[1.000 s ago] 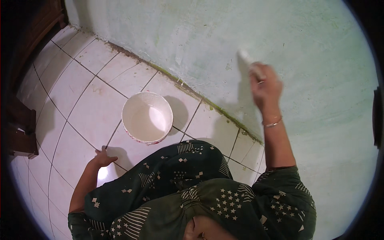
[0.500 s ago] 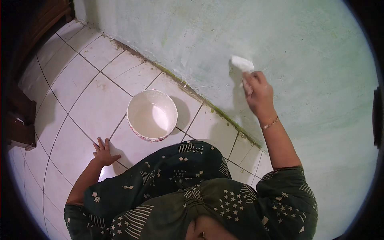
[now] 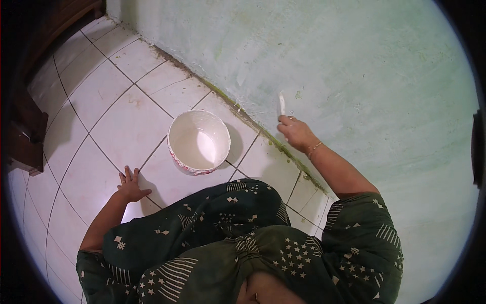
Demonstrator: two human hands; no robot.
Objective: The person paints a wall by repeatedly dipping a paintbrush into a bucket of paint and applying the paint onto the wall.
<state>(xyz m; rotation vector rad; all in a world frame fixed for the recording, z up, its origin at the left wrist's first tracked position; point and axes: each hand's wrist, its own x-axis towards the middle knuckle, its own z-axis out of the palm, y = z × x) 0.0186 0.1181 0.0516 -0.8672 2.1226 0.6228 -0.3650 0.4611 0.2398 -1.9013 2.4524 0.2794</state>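
My right hand [image 3: 296, 133] is closed round the handle of a paint brush [image 3: 282, 103], whose white, paint-covered head is seen edge-on against the pale green wall [image 3: 385, 101]. The handle itself is mostly hidden by my fingers. Low on the wall, just above the floor line, is where the brush stands. My left hand [image 3: 132, 186] is pressed on the white floor tiles, fingers spread, holding nothing. Between my hands, on the tiles, a white bucket [image 3: 178, 137] stands upright, with whitish paint inside and a red pattern round its outside.
A mossy, dirty joint [image 3: 223, 96] runs where the wall meets the tiled floor [image 3: 109, 121]. Dark wooden furniture [image 3: 30, 137] stands at the left, with another wooden piece [image 3: 66, 20] at the far left corner. A dark object [image 3: 477, 149] shows at the right rim.
My right hand has moved left and down along the wall with the brush, which has turned from broadside to edge-on. My left hand remains planted on the floor.
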